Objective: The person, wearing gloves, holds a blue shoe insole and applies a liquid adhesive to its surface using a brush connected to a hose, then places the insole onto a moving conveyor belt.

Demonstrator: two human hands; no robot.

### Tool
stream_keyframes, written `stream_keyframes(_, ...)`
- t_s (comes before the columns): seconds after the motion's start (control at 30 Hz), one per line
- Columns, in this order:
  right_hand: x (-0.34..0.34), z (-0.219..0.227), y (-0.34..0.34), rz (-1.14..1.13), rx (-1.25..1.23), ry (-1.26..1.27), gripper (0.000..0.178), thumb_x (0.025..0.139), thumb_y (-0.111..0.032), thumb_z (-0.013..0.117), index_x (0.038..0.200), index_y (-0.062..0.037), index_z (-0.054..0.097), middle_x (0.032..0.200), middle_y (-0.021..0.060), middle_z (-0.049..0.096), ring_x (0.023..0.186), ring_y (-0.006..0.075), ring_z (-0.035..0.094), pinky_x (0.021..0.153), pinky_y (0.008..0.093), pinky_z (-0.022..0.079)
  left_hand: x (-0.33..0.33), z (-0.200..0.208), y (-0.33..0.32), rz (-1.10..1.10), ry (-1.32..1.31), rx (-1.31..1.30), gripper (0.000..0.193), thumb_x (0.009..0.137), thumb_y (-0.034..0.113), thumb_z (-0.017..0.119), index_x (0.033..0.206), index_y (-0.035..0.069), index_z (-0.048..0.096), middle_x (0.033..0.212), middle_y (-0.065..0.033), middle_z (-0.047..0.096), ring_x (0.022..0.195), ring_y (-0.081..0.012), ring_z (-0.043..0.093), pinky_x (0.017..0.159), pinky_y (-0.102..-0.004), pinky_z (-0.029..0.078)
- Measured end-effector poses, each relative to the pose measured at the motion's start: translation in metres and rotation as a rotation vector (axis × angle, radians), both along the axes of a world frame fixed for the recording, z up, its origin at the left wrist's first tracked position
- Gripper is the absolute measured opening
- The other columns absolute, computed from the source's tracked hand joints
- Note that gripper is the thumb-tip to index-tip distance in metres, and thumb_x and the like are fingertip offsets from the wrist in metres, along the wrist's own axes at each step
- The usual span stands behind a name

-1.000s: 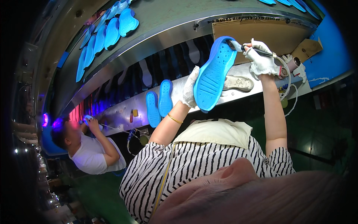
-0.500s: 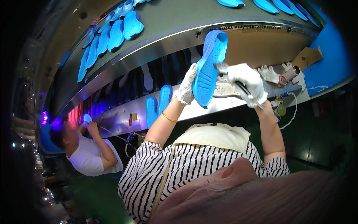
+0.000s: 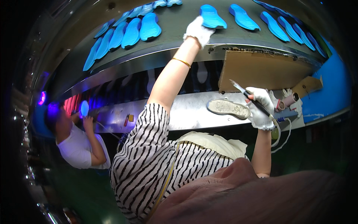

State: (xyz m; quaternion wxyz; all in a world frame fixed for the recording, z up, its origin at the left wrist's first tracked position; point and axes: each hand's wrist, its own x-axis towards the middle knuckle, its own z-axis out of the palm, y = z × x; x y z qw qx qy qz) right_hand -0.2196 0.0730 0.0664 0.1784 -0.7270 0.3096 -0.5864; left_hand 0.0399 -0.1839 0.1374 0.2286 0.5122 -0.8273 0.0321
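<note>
My left hand [image 3: 199, 33], in a white knit glove, stretches up to the dark conveyor belt [image 3: 179, 28]. Its fingers close on the edge of a blue shoe sole [image 3: 212, 17] lying at belt level. Lower right, my gloved right hand [image 3: 261, 106] grips a slim black-handled brush [image 3: 258, 103] slantwise. The tip points up and left, away from any sole, and a pale tube trails from the handle end. Just left of that hand, a grey sole-shaped piece [image 3: 229, 108] rests on the metal ledge [image 3: 186, 117].
More blue soles [image 3: 150, 27] lie in rows on the belt. A cardboard sheet [image 3: 264, 71] stands below the belt edge. Spare gloves [image 3: 298, 106] and a tape roll [image 3: 291, 99] lie at right. At left, a co-worker [image 3: 80, 145] holds a pale blue sole [image 3: 84, 108].
My left hand has carried the blue sole from in front of me up to the belt. My right hand has drawn the brush away from it and lowered. Belt soles appear shifted right.
</note>
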Motion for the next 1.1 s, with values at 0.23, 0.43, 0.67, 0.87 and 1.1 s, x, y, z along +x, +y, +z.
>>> stream_keyframes(0.23, -0.009, -0.026, -0.003, 0.018, 0.173, -0.161, 0.031, 0.078, 0.018, 0.067, 0.098, -0.0048, 0.065, 0.107, 0.0098, 0.065, 0.097, 0.0173, 0.064, 0.085, 0.0297, 0.053, 0.089, -0.005, 0.048, 0.154, -0.091, -0.484, 0.066, 0.083, 0.030, 0.065, 0.143, 0.009, 0.045, 0.144, -0.0218, 0.045, 0.134, -0.0365, 0.041, 0.113, -0.0528, 0.028)
stream_keyframes(0.43, 0.014, -0.033, -0.012, -0.015, 0.208, -0.118, 0.025, 0.078, 0.015, 0.068, 0.097, -0.0018, 0.064, 0.107, 0.0097, 0.065, 0.094, 0.0162, 0.064, 0.083, 0.0282, 0.054, 0.191, 0.007, 0.072, 0.441, 0.099, -0.166, 0.032, 0.080, 0.032, 0.077, 0.102, 0.009, 0.072, 0.107, -0.0118, 0.068, 0.099, -0.0272, 0.066, 0.088, -0.0344, 0.052)
stream_keyframes(0.67, 0.018, -0.035, -0.026, 0.082, 0.426, -0.151, 0.020, 0.084, 0.008, 0.069, 0.099, -0.0022, 0.061, 0.113, 0.0087, 0.064, 0.094, 0.0117, 0.061, 0.087, 0.0270, 0.050, 0.167, 0.029, 0.140, -0.170, 1.044, -0.400, 0.023, 0.088, 0.024, 0.075, 0.096, 0.003, 0.070, 0.093, -0.0071, 0.070, 0.084, -0.0188, 0.065, 0.079, -0.0286, 0.052)
stream_keyframes(0.87, 0.016, -0.047, -0.036, 0.044, 0.418, -0.215, 0.024, 0.086, 0.002, 0.072, 0.107, -0.0025, 0.062, 0.108, 0.0095, 0.069, 0.093, 0.0141, 0.065, 0.083, 0.0277, 0.053, 0.174, 0.059, 0.186, -0.797, 1.747, -0.062, 0.047, 0.104, 0.043, 0.043, 0.082, 0.006, 0.062, 0.097, -0.0185, 0.066, 0.080, -0.0295, 0.059, 0.076, -0.0377, 0.050)
stream_keyframes(1.1, 0.014, -0.049, -0.025, 0.065, 0.516, -0.298, 0.023, 0.085, 0.005, 0.068, 0.105, -0.0007, 0.060, 0.100, 0.0100, 0.068, 0.089, 0.0137, 0.065, 0.082, 0.0274, 0.054, 0.093, -0.053, 0.189, -0.864, 2.084, 1.082, 0.068, 0.097, 0.062, 0.040, 0.083, 0.001, 0.067, 0.115, -0.0276, 0.064, 0.107, -0.0436, 0.060, 0.093, -0.0533, 0.050)
